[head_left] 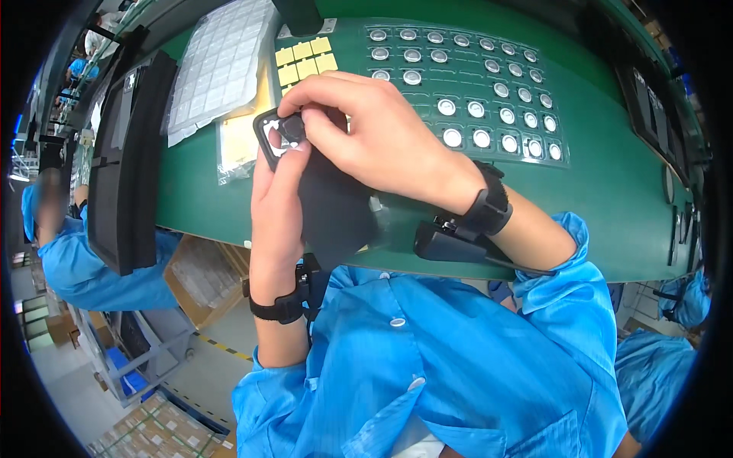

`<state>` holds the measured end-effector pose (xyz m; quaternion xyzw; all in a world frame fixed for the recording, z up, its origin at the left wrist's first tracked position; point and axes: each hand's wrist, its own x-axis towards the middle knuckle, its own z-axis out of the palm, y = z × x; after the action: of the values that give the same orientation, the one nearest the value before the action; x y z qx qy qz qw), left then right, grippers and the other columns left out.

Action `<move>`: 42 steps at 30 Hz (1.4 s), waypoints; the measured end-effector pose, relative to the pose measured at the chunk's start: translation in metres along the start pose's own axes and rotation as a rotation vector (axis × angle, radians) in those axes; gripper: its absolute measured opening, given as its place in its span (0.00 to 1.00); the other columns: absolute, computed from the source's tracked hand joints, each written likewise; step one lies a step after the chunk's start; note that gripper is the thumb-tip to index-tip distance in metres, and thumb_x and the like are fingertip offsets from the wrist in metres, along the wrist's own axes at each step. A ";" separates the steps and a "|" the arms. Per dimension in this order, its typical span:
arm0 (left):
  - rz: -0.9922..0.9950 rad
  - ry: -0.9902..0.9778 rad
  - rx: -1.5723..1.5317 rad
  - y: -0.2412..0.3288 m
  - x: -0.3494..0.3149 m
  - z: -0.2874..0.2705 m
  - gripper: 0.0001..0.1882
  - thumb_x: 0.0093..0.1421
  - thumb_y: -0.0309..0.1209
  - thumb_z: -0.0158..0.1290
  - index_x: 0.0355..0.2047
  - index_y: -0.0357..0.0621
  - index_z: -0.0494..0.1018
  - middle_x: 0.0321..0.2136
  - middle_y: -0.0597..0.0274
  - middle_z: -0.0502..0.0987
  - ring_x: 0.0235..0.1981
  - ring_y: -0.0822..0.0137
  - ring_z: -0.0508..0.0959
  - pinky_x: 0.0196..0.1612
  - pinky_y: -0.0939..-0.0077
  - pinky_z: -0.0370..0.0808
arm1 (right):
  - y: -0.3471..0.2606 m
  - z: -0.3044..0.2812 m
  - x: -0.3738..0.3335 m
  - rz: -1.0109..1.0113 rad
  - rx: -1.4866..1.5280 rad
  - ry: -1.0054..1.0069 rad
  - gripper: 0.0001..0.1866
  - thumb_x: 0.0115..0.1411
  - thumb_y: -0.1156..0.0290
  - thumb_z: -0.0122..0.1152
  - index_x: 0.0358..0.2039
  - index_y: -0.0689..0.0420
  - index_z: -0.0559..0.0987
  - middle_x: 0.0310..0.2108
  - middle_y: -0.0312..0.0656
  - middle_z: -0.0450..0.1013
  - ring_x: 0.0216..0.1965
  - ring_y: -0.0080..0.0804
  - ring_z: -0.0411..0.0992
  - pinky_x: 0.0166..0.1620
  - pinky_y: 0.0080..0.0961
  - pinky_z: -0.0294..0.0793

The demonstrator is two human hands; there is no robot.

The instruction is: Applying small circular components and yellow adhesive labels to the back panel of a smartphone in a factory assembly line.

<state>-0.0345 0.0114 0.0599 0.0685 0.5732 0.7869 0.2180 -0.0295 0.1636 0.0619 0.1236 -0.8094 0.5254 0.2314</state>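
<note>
My left hand is closed round the edge of a small black-rimmed part with a whitish, shiny inside, holding it up over the green table. On its face sits a small black round piece. Bent over it from the right, my right hand has thumb and forefinger closed at this round piece; the other fingers are partly hidden. A dark grey flat shape lies below my hands. Just beyond them is a sheet of yellow square stickers.
A clear plastic tray with several rows of round silvery parts lies at the back right. White celled trays are stacked back left, beside a black bin. A black rack stands far right. Left of the table are a cardboard box and a person in blue.
</note>
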 end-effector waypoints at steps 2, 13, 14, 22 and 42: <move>-0.042 0.000 -0.080 -0.002 -0.002 -0.006 0.23 0.67 0.28 0.44 0.62 0.38 0.59 0.51 0.58 0.70 0.51 0.70 0.72 0.50 0.75 0.72 | -0.001 -0.001 -0.002 -0.038 -0.038 -0.005 0.10 0.58 0.71 0.51 0.36 0.56 0.80 0.33 0.44 0.76 0.37 0.45 0.75 0.41 0.40 0.75; 0.121 0.004 0.026 -0.002 0.001 0.001 0.20 0.67 0.29 0.43 0.58 0.40 0.63 0.49 0.59 0.73 0.49 0.69 0.75 0.49 0.75 0.74 | -0.013 0.011 -0.005 -0.047 -0.038 0.128 0.09 0.58 0.73 0.55 0.38 0.59 0.79 0.33 0.47 0.76 0.34 0.47 0.76 0.39 0.38 0.75; 0.127 0.016 0.048 -0.004 0.002 0.001 0.19 0.67 0.29 0.43 0.58 0.40 0.63 0.50 0.59 0.72 0.50 0.69 0.74 0.49 0.75 0.74 | -0.013 0.011 -0.006 -0.002 0.074 0.091 0.09 0.59 0.73 0.55 0.38 0.61 0.79 0.33 0.47 0.76 0.33 0.44 0.76 0.39 0.36 0.76; 0.114 -0.030 0.046 0.000 -0.003 0.004 0.23 0.64 0.24 0.47 0.59 0.39 0.61 0.49 0.60 0.70 0.47 0.71 0.73 0.50 0.77 0.71 | -0.028 -0.020 0.005 0.129 0.206 -0.030 0.10 0.58 0.73 0.63 0.40 0.61 0.80 0.32 0.35 0.78 0.34 0.21 0.74 0.38 0.21 0.74; 0.240 -0.098 0.091 0.014 -0.021 0.015 0.23 0.65 0.26 0.50 0.59 0.37 0.59 0.48 0.60 0.70 0.48 0.72 0.72 0.48 0.78 0.71 | -0.025 -0.004 -0.003 -0.336 -0.236 0.156 0.04 0.54 0.71 0.62 0.30 0.53 0.76 0.26 0.36 0.73 0.33 0.39 0.73 0.39 0.35 0.65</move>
<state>-0.0140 0.0119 0.0807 0.1847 0.5844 0.7764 0.1467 -0.0148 0.1571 0.0817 0.1878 -0.8130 0.3890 0.3904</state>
